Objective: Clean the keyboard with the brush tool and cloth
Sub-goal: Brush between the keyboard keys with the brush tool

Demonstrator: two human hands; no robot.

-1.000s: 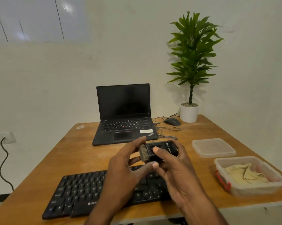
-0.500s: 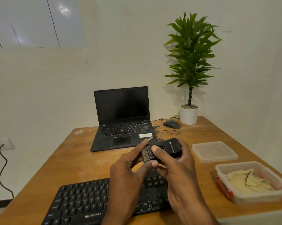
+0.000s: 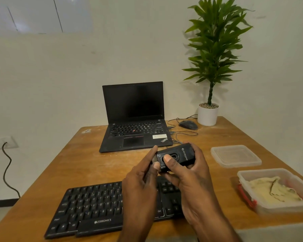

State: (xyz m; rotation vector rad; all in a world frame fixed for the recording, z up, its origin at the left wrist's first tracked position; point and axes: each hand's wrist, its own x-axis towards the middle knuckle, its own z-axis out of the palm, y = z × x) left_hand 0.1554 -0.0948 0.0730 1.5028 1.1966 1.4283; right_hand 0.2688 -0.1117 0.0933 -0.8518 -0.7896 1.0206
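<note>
A black brush tool (image 3: 177,155) with short bristles at its left end is held above the table, over the far edge of the black keyboard (image 3: 96,206). My right hand (image 3: 187,173) grips its body, thumb on the oval slider on top. My left hand (image 3: 143,179) pinches the bristle end between forefinger and thumb. The keyboard lies at the table's near edge, its right part hidden under my hands. A crumpled yellowish cloth (image 3: 274,189) lies in a clear plastic box (image 3: 248,199) at the right.
An open black laptop (image 3: 135,119) stands at the back of the wooden table (image 3: 88,163). A mouse (image 3: 188,124) with cables and a potted plant (image 3: 208,112) sit behind. The box's lid (image 3: 235,155) lies at the right.
The bristles show less at the tool's left end than before. My left fingers have closed in on that end, and my right thumb stays on the slider.
</note>
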